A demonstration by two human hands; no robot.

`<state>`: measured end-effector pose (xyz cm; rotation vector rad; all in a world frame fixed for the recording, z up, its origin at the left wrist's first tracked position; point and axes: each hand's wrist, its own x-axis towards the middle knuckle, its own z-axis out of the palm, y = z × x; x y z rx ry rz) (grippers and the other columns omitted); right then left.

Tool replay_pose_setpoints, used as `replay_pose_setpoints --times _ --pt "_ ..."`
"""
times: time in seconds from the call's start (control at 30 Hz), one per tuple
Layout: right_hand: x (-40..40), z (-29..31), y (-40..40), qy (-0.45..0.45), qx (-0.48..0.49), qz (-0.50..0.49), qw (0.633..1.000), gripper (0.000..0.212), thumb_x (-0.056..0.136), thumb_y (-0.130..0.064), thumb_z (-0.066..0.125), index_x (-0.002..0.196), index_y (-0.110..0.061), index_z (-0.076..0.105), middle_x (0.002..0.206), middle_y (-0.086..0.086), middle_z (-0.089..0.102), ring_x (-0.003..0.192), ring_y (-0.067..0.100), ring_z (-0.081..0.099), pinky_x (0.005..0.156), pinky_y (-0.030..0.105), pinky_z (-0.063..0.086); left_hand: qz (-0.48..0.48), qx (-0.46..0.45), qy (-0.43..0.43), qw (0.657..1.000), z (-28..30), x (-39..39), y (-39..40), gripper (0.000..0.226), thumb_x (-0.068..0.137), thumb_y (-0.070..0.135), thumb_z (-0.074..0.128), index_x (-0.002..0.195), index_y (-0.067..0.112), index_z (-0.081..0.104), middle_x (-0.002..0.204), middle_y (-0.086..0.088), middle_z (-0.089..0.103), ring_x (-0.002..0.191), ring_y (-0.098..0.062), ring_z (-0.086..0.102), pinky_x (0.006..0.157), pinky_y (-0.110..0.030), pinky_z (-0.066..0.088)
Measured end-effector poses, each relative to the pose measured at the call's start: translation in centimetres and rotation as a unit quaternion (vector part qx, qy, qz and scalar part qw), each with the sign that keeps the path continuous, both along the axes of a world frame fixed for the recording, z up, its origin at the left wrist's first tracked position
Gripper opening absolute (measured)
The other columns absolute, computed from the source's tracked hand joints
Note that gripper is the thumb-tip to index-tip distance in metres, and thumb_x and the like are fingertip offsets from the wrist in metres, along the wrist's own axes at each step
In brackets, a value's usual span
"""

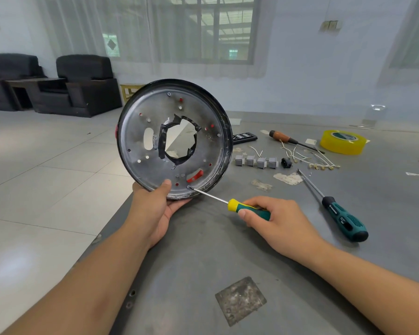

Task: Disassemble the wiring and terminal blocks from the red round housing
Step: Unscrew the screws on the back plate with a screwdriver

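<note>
My left hand grips the round housing by its lower rim and holds it upright on edge, its grey metal inner plate facing me. The plate has a black rim, red showing through several holes, and a ragged black-taped hole in the middle. My right hand grips a green and yellow screwdriver; its tip sits on a screw at the plate's lower edge. Several grey terminal blocks, a small black part and loose white wires lie on the grey table to the right.
A larger dark-green screwdriver lies at the right. Farther back are a wooden-handled screwdriver, a roll of yellow tape and a black bit case. The table's left edge runs diagonally beside tiled floor.
</note>
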<state>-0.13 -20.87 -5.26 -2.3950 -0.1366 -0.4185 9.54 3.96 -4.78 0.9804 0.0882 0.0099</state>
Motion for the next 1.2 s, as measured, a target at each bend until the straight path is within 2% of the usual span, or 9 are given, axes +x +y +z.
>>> replay_pose_setpoints --times 0.3,0.5,0.57,0.67,0.77,0.9,1.07,1.13,1.2 --pt "-0.4 0.4 0.4 0.007 -0.018 -0.017 1.000 0.023 0.093 -0.055 0.061 0.105 -0.038 0.071 0.081 -0.013 0.071 0.076 0.006 0.062 0.066 0.025 0.049 0.015 0.008 -0.007 1.000 -0.3 -0.1 -0.2 0.040 0.105 -0.007 0.052 0.136 0.017 0.043 0.138 -0.015 0.063 0.115 -0.039 0.070 0.086 -0.064 0.061" --pt "-0.9 0.9 1.3 0.013 -0.063 -0.043 0.997 0.030 0.093 -0.061 0.056 0.107 -0.039 0.070 0.080 -0.011 0.068 0.073 0.005 0.060 0.062 0.024 0.050 0.025 0.027 -0.028 0.999 -0.3 -0.3 -0.5 0.036 0.104 -0.005 0.055 0.118 0.027 0.048 0.137 -0.007 0.063 0.115 -0.031 0.071 0.077 -0.051 0.065" --pt "-1.1 1.1 1.6 0.023 -0.064 -0.045 0.997 0.031 0.094 -0.060 0.055 0.105 -0.036 0.071 0.079 -0.010 0.069 0.073 0.007 0.062 0.066 0.031 0.053 0.027 0.034 -0.035 0.998 -0.3 -0.3 -0.5 0.037 0.104 -0.005 0.055 0.120 0.028 0.046 0.138 -0.005 0.062 0.116 -0.030 0.070 0.077 -0.051 0.066" --pt "-1.2 1.4 2.1 0.042 -0.038 -0.040 0.998 0.032 0.095 -0.057 0.054 0.094 -0.031 0.072 0.073 -0.010 0.072 0.068 0.007 0.063 0.064 0.036 0.052 0.032 0.042 -0.047 0.997 -0.4 -0.4 -0.5 0.039 0.104 -0.004 0.055 0.128 0.025 0.044 0.137 -0.004 0.062 0.117 -0.028 0.070 0.076 -0.048 0.066" --pt "-1.2 2.1 2.8 0.093 0.008 -0.037 0.995 0.039 0.096 -0.060 0.054 0.081 -0.028 0.072 0.068 -0.016 0.072 0.053 0.001 0.057 0.053 0.024 0.041 0.035 0.059 -0.059 0.996 -0.6 -0.4 -0.6 0.041 0.104 -0.003 0.056 0.132 0.024 0.041 0.138 -0.003 0.060 0.117 -0.027 0.069 0.076 -0.046 0.066" --pt "-1.2 2.8 3.6 0.192 0.175 -0.023 0.965 0.047 0.095 -0.055 0.059 0.093 -0.010 0.073 0.069 0.001 0.074 0.043 0.012 0.046 0.046 0.022 0.037 0.030 0.069 -0.069 0.995 -0.7 -0.4 -0.7 0.039 0.104 -0.002 0.056 0.129 0.025 0.041 0.138 -0.003 0.059 0.117 -0.029 0.069 0.076 -0.046 0.065" --pt "-1.1 3.7 3.6 0.285 0.325 -0.017 0.902 0.042 0.098 -0.042 0.061 0.105 -0.002 0.072 0.069 0.005 0.067 0.044 0.011 0.040 0.035 0.018 0.023 0.028 0.078 -0.072 0.994 -0.9 -0.2 -0.8 0.043 0.105 -0.001 0.056 0.134 0.026 0.039 0.135 -0.001 0.060 0.113 -0.027 0.072 0.075 -0.045 0.065" --pt "-1.0 3.7 3.4 0.282 0.301 -0.016 0.911 0.041 0.097 -0.043 0.061 0.103 -0.005 0.073 0.068 0.003 0.067 0.045 0.011 0.041 0.037 0.018 0.025 0.027 0.084 -0.070 0.994 -1.0 -0.2 -0.9 0.040 0.105 -0.001 0.056 0.130 0.027 0.040 0.133 0.000 0.060 0.113 -0.027 0.071 0.075 -0.045 0.066" --pt "-1.1 3.7 3.5 0.242 0.228 -0.023 0.943 0.043 0.096 -0.050 0.061 0.095 -0.009 0.073 0.066 -0.001 0.069 0.046 0.012 0.044 0.041 0.020 0.032 0.029 0.077 -0.065 0.995 -0.9 -0.1 -0.9 0.038 0.105 -0.001 0.055 0.122 0.030 0.042 0.132 0.001 0.059 0.114 -0.027 0.070 0.074 -0.045 0.066"
